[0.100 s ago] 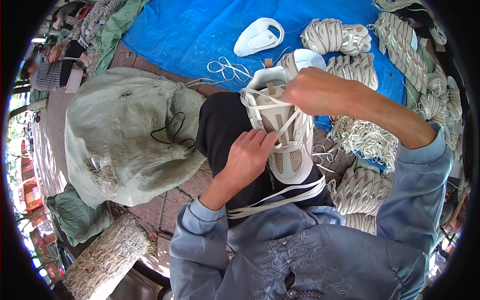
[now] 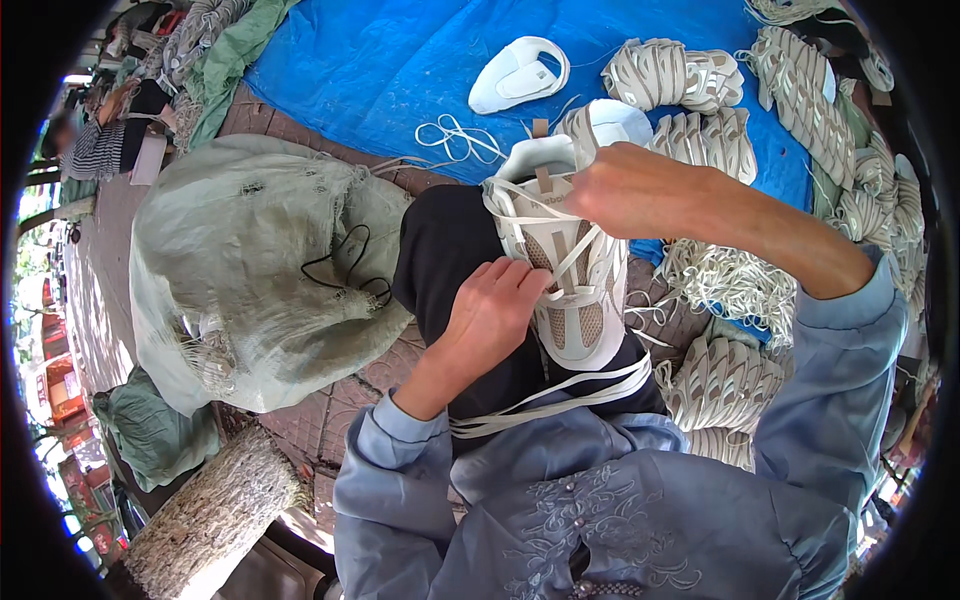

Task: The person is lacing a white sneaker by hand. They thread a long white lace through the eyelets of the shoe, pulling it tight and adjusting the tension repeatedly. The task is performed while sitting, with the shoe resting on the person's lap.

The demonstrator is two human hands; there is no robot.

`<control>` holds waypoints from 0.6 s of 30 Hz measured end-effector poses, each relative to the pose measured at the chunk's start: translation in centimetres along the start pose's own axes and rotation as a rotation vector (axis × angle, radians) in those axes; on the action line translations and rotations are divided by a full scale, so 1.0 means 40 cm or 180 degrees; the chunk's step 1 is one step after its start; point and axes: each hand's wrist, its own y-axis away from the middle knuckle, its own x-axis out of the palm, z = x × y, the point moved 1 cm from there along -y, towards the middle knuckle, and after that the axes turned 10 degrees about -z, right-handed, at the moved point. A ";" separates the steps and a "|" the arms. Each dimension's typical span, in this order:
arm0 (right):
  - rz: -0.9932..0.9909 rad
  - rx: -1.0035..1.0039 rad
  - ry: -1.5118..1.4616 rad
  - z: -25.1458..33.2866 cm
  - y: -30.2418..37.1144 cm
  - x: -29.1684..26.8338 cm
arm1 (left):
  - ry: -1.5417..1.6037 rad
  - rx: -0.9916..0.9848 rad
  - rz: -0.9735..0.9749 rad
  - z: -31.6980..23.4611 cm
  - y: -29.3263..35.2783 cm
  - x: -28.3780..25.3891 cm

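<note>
A beige and white shoe upper point(image 2: 578, 338) lies over my dark-trousered lap, its toe toward me. Flat white shoelace point(image 2: 575, 257) crosses its front. My right hand point(image 2: 635, 192) is closed in a pinch on the lace by the tongue, above the right side of the upper. On the other side, my left hand point(image 2: 492, 308) is closed, with thumb and fingertips at the left eyelet edge. Those fingertips are partly hidden, but they appear to pinch the lace there. A bundle of loose white laces point(image 2: 560, 400) lies across my lap, below the toe.
A blue tarp point(image 2: 370, 70) spreads ahead, with a white shoe piece point(image 2: 520, 75) and stacked uppers point(image 2: 645, 75) on it. Tangled laces point(image 2: 725, 280) lie to the right. A pale woven sack point(image 2: 240, 270) stands left, near a log point(image 2: 215, 515). Another person point(image 2: 95, 150) sits far left.
My left hand has shifted very slightly left. My right hand has dropped a touch, and the lace near the tongue lies a little differently.
</note>
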 end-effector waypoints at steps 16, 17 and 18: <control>-0.1690 0.1350 -0.2190 -0.123 0.025 -0.284 | 0.1489 -0.1623 -0.0307 0.017 -0.031 -0.038; -0.2077 0.1691 -0.2201 -0.134 0.042 -0.372 | 0.1630 -0.1826 -0.0407 0.017 -0.041 -0.043; -0.2512 0.1670 -0.2133 -0.128 0.047 -0.450 | 0.1913 -0.2102 -0.0601 0.019 -0.052 -0.044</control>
